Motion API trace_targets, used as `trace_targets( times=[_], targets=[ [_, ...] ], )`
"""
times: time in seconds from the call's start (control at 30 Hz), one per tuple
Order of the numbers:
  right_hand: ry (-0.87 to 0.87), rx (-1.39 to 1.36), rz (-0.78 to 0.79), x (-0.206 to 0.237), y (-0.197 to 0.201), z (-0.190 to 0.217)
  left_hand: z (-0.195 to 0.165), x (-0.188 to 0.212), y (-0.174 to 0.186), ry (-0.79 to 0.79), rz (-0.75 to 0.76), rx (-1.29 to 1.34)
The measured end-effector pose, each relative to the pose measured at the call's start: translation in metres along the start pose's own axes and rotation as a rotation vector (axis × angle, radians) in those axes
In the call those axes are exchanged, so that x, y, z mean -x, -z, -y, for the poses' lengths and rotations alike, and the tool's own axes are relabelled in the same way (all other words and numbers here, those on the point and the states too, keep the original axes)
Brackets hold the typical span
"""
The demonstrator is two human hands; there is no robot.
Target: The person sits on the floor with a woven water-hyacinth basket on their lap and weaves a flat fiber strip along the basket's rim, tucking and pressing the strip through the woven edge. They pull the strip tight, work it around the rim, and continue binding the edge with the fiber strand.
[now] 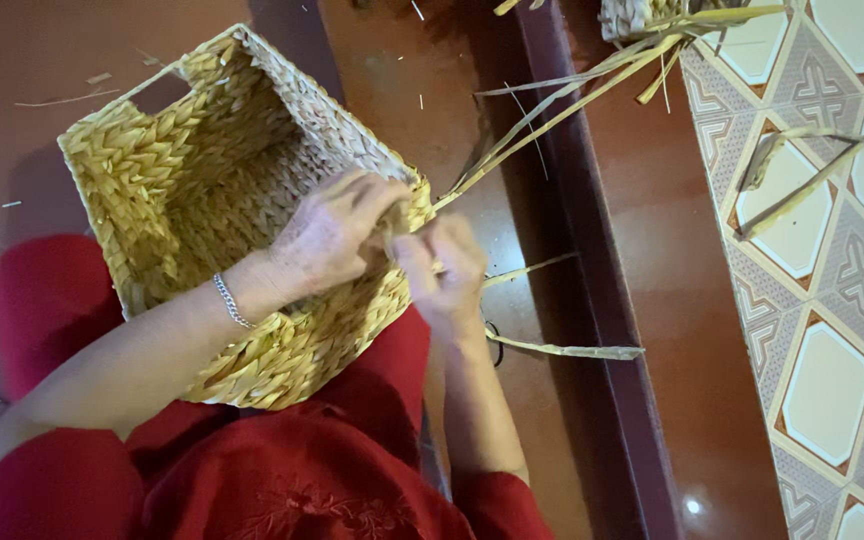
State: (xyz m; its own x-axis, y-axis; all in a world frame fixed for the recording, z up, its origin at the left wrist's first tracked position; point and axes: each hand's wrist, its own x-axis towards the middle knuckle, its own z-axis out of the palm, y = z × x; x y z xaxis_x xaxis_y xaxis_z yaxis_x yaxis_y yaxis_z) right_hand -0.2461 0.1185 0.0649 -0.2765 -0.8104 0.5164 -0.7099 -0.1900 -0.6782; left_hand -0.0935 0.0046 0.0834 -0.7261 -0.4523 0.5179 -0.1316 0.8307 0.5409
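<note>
Reddish-brown polished floor, patterned tile strip at right edge. Square woven straw-yellow basket rests on your red-clad lap, open mouth tilted toward camera. Your left hand pinches basket rim corner, fingers closed on weave. Your right hand just beside it, closed on long pale dried-reed strands trailing up-right across floor. Step in hand: working strand into rim. Next move calls for firm tension, rim held steady.

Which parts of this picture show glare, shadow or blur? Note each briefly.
Head view: a small glare spot on the glossy brown floor; dim shadow over the upper left floor; the woven basket is lit and fairly sharp; left hand and right hand look slightly soft at the rim.
</note>
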Motion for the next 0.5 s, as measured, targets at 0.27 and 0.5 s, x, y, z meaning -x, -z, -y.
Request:
trace_targets(
  times=[0.27,0.5],
  targets=[
    [-0.448,-0.329,0.042,-0.013,-0.017,-0.028,0.054,0.003,-0.026,0.871,-0.072,1.151],
    [-0.274,-0.446,0.041,0.005,-0.022,-0.04,0.074,0.016,-0.02,0.03,-0.116,0.071]
  ],
)
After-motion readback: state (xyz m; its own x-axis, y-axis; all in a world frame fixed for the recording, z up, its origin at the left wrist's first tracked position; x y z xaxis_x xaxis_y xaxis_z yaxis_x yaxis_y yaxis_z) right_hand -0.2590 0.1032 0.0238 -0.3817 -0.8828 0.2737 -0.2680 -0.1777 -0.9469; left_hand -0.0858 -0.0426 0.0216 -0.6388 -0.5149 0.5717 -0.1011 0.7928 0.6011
